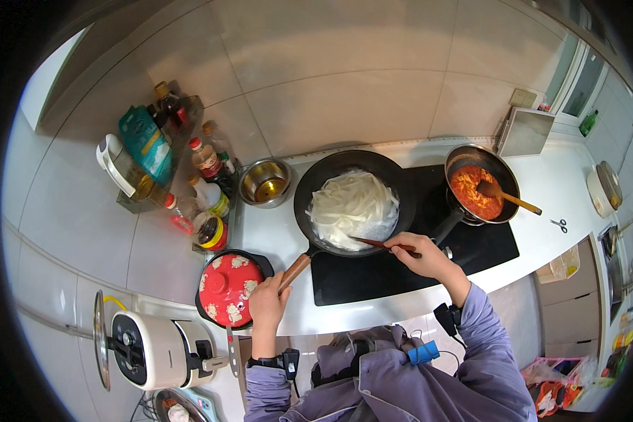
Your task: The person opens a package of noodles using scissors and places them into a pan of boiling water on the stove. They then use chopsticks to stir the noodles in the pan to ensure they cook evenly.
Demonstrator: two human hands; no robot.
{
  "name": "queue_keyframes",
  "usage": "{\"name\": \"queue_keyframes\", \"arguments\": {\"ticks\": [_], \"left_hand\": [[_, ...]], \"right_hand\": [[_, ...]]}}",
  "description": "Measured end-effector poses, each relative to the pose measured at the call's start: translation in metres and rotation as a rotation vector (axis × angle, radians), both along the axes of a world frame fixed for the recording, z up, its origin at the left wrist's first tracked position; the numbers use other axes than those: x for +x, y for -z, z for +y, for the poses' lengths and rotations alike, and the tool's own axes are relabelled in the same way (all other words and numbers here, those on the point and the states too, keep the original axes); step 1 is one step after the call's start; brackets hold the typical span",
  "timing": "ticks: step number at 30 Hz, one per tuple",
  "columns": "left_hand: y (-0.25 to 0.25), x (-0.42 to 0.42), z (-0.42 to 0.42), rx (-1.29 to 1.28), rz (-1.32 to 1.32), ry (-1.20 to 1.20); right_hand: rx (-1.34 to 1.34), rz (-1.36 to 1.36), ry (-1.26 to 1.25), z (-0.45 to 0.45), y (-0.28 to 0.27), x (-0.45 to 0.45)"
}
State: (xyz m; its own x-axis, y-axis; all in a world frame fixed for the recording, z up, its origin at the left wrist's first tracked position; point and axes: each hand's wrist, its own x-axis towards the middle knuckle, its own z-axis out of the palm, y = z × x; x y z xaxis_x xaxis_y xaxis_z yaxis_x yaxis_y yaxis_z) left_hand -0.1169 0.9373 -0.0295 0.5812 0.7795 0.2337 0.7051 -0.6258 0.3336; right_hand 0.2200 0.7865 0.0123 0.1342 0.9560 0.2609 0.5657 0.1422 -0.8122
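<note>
My left hand [267,301] is closed around the wooden handle [295,271] of a black wok [322,176]. Wide white noodles [351,203] lie heaped in the wok, with a little cloudy liquid at the right side. My right hand [421,255] grips dark wooden chopsticks [372,242], whose tips touch the noodles near the wok's front rim; whether there is one stick or two is hard to tell. Close to my left hand sits a black pot with a red flower-patterned lid [227,303].
On the black cooktop [358,285], a second pan [508,184] holds red sauce with egg-like pieces and a wooden spatula [517,201]. A steel bowl [248,179] of oil, sauce bottles [205,158], scissors [559,226], a knife [233,353] and a cream-coloured cooker [158,351] stand around.
</note>
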Motion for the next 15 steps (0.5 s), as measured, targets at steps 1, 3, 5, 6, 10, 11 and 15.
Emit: {"name": "queue_keyframes", "arguments": {"ticks": [1,3,5,6,10,11,15], "left_hand": [[-0.001,0.001,0.000,-0.002,-0.004,0.003],[-0.002,0.001,0.000,-0.007,-0.001,0.006],[-0.003,0.001,-0.001,-0.013,0.014,0.005],[-0.003,0.000,0.000,-0.012,0.014,0.002],[0.000,0.000,0.000,-0.005,0.001,0.007],[0.000,0.000,0.000,-0.002,-0.005,0.011],[-0.001,0.000,0.001,-0.019,0.010,0.008]], "right_hand": [[-0.018,0.018,0.002,-0.001,-0.002,0.001],[-0.054,0.056,0.005,-0.004,-0.004,0.004],[-0.079,-0.013,0.104,-0.005,-0.003,0.009],[-0.089,-0.048,0.153,-0.004,-0.003,0.012],[0.025,0.068,0.367,-0.007,-0.010,0.025],[0.075,0.089,0.406,-0.004,-0.005,0.032],[0.126,-0.089,0.492,0.000,-0.008,0.034]]}}
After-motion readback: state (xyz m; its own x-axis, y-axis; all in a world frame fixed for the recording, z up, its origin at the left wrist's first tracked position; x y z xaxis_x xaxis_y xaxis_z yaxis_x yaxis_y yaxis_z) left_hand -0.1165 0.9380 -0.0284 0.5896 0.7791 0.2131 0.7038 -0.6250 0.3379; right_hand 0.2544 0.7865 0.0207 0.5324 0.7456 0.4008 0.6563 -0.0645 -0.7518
